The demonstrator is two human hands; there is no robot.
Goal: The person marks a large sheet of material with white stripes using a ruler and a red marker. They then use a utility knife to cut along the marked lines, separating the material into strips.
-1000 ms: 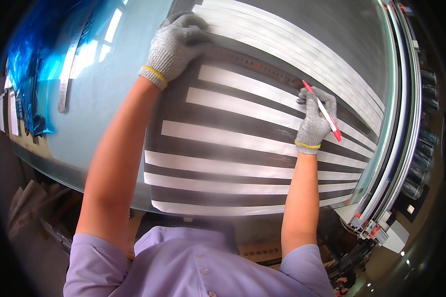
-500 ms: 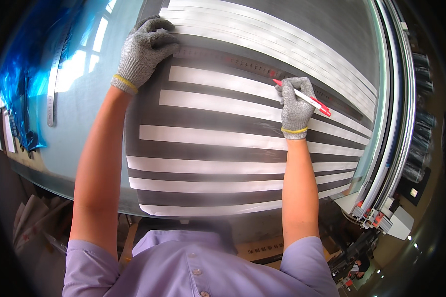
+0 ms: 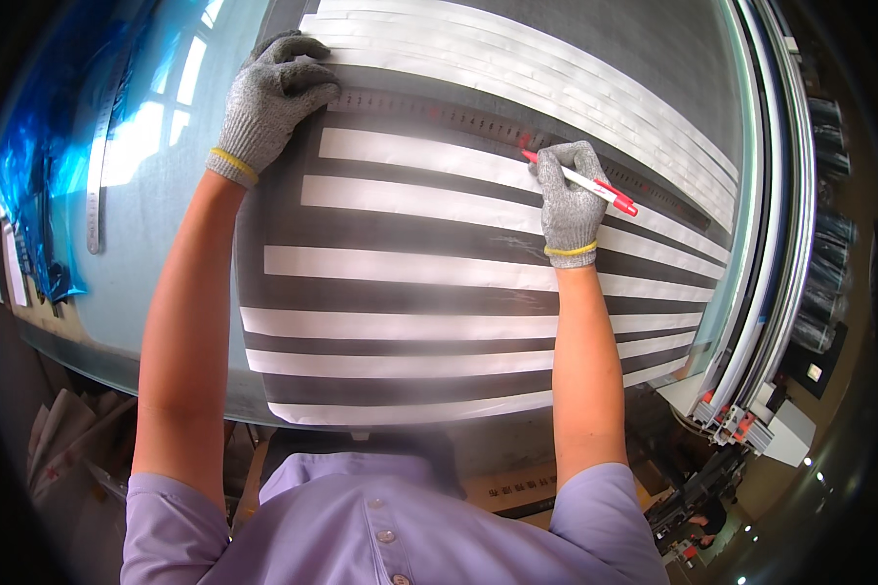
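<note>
My left hand (image 3: 275,102), in a grey knit glove with a yellow cuff, is at the left end of a long steel ruler (image 3: 476,123). Its thumb presses on that end, and the other bent fingers rest by the ends of the white strips behind it. My right hand (image 3: 573,200), gloved alike, grips a white-and-red pen (image 3: 589,181) close to the ruler's near edge. The pen slants, with one red end toward the ruler. In front of the ruler, spaced white strips (image 3: 410,219) lie across a dark sheet (image 3: 361,237).
More white strips (image 3: 429,44) lie close together beyond the ruler. Another steel ruler (image 3: 95,210) and crumpled blue film (image 3: 44,185) are on the glass-topped table (image 3: 156,292) at left. A metal rail (image 3: 785,224) runs along the right edge.
The view has shifted slightly, so everything appears a little farther left. Both hands keep about the same places against the ruler, and the pen stays in my right hand.
</note>
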